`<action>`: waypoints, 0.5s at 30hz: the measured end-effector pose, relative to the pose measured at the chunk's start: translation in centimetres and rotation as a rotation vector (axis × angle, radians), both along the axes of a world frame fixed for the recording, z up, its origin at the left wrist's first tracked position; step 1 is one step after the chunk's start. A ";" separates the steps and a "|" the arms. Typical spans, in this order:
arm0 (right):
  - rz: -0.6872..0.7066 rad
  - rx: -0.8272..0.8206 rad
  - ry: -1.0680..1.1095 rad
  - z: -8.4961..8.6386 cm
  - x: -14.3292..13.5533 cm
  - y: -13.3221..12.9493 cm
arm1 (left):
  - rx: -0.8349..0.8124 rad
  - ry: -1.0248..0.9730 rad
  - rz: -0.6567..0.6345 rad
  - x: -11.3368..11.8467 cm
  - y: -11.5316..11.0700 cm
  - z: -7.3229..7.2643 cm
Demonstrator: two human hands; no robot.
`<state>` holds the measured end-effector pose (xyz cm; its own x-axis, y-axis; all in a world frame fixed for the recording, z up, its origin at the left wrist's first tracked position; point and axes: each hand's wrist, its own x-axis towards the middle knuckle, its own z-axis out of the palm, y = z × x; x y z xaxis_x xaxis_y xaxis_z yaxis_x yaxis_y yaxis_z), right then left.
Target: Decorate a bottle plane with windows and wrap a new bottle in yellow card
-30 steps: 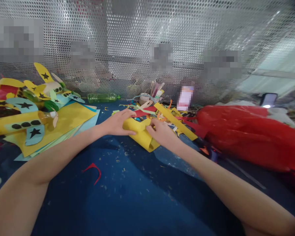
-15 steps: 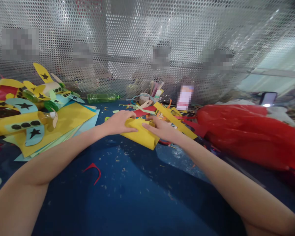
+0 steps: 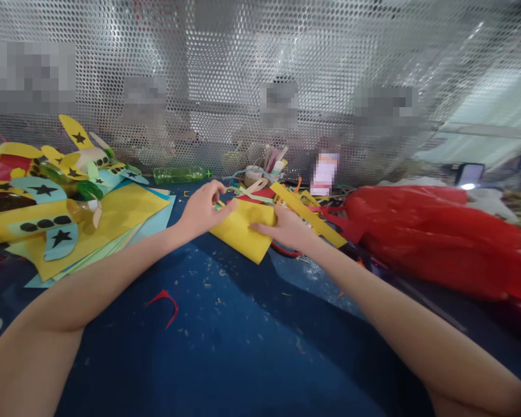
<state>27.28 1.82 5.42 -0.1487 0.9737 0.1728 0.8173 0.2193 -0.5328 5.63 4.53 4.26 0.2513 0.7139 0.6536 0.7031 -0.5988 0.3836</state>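
A yellow paper (image 3: 244, 233), bent over into a flattened roll, lies slanted on the blue table in the middle. My right hand (image 3: 285, 226) grips its right part, thumb on the near face and the other fingers behind it, mostly hidden. At the paper's upper left corner is my left hand (image 3: 205, 207), its fingers curled and thumb apart from them, with a gap between. A bit of green shows behind that hand. Nothing is held in my left hand.
Paper-winged bottle planes (image 3: 43, 220) and stacked coloured sheets (image 3: 130, 211) lie at left. A green bottle (image 3: 180, 174), scraps and a cup of sticks (image 3: 254, 174) stand behind. Red plastic bag (image 3: 421, 231) at right; a red scrap (image 3: 167, 301) lies in front; metal mesh beyond.
My left hand has lifted off the paper's top, its fingers now raised and apart from the thumb. The paper looks flatter and has shifted slightly left, with my right hand still on it.
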 end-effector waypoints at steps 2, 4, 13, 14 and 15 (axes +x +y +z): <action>0.052 -0.027 -0.014 -0.2 -0.3 -0.4 | -0.048 0.120 -0.025 0.5 0.1 -0.8; 0.089 -0.004 0.018 -0.7 -0.7 -0.9 | -0.058 0.205 -0.009 0.8 0.2 -1.6; 0.188 0.273 0.190 -2.4 -0.7 -0.4 | -0.210 0.170 -0.150 -1.3 2.0 -1.1; 0.153 0.249 0.173 -2.3 -0.5 -0.1 | -0.250 0.139 -0.154 -1.5 2.0 -1.0; 0.118 0.217 0.153 -2.2 -0.3 0.1 | -0.285 0.112 -0.155 -1.6 2.0 -0.9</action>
<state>26.99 1.91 3.21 -0.2150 0.8891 0.4040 0.6932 0.4303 -0.5782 4.07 6.50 3.41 0.4301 0.8115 0.3955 0.6592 -0.5816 0.4767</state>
